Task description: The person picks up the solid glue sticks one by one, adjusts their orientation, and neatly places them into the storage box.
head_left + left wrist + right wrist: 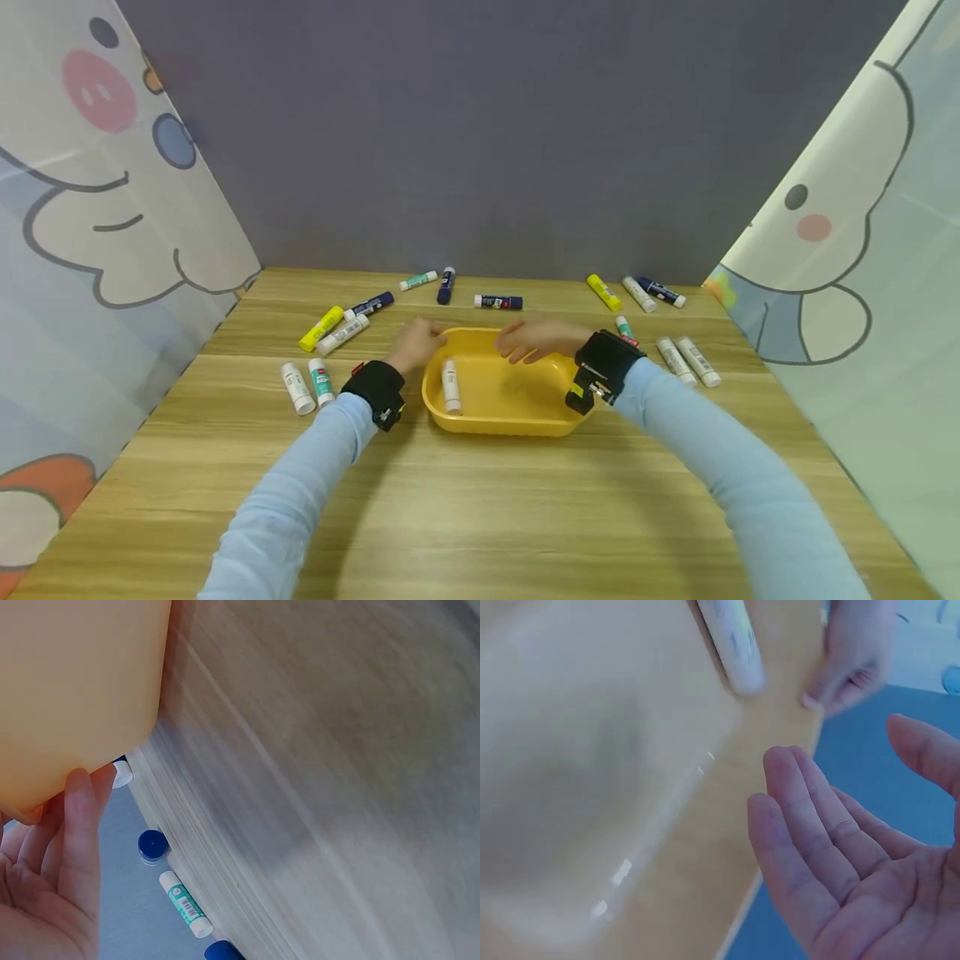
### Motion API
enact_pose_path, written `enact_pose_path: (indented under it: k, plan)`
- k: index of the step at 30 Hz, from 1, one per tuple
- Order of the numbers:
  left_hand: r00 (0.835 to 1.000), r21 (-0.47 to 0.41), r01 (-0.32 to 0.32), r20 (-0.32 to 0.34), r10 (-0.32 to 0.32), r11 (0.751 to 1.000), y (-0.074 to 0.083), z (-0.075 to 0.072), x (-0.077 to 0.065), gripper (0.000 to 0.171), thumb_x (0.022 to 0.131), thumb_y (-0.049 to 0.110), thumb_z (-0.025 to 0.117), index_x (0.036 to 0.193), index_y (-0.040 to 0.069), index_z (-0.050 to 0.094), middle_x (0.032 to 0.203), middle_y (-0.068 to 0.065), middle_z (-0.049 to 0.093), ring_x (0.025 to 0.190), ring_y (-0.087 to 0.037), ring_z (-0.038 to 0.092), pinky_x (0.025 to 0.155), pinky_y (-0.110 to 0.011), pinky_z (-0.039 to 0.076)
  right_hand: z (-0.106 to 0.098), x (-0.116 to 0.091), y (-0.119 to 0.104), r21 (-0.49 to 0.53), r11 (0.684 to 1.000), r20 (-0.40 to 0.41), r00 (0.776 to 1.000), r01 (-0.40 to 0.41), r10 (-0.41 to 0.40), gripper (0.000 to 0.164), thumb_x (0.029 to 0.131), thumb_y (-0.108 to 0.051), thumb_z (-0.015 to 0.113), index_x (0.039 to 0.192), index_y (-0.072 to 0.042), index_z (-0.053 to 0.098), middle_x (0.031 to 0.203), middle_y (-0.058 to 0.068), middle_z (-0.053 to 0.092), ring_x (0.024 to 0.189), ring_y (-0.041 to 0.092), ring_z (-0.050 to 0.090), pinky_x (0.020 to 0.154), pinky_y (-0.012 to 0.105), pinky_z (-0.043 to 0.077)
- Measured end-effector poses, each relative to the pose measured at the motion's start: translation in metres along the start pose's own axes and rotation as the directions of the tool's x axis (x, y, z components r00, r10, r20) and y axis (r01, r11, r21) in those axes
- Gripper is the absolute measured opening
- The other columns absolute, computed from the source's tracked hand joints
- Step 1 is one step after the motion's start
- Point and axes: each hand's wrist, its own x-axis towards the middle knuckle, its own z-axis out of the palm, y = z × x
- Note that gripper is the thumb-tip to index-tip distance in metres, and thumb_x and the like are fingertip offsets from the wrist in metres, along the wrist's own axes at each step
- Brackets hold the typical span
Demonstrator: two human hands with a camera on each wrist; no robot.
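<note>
A yellow plastic tray [501,427] rests on the wooden table, and a white glue stick [451,385] lies inside near its left end. My left hand [417,343] grips the tray's far left corner. In the left wrist view its fingers [79,832] press against the tray's outer wall [75,690] near the rim. Over the far side of the tray hovers my right hand [542,337], holding nothing. The right wrist view shows its fingers [810,817] extended and slightly bent, the thumb spread apart from them.
Left of the tray lie several glue sticks, among them a yellow one [322,328] and a green-and-white one [321,382]. A dark blue one [498,302] lies behind it. More lie to the right, including two white ones [686,362]. A grey panel [480,142] borders the table's back.
</note>
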Motion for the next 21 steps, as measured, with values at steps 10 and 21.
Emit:
enact_pose_path:
  k: [10,21]
  plan:
    - [1.0,-0.012,-0.016,-0.002,0.016,1.0,-0.003,0.001,0.0,0.025,0.09,0.012,0.051,0.105,-0.001,0.067,0.103,-0.018,0.066,0.08,-0.023,0.057,0.075,-0.036,0.046,-0.046,-0.019,0.025,0.099,0.995,-0.126,0.992,0.034,-0.022,0.056,0.095,-0.024,0.047,0.141,0.001,0.027,0.135,0.024,0.044,0.12,0.036,0.047,0.101,0.043,0.037]
    - [1.0,-0.03,0.006,0.019,-0.005,1.0,-0.005,0.003,0.002,0.03,0.091,0.014,0.051,0.114,-0.003,0.062,0.115,-0.02,0.062,0.103,-0.03,0.059,0.088,-0.043,0.046,-0.09,-0.035,0.072,0.171,0.985,-0.263,0.964,0.018,0.028,0.056,0.098,-0.023,0.04,0.141,0.007,0.021,0.14,0.03,0.034,0.126,0.04,0.039,0.105,0.046,0.031]
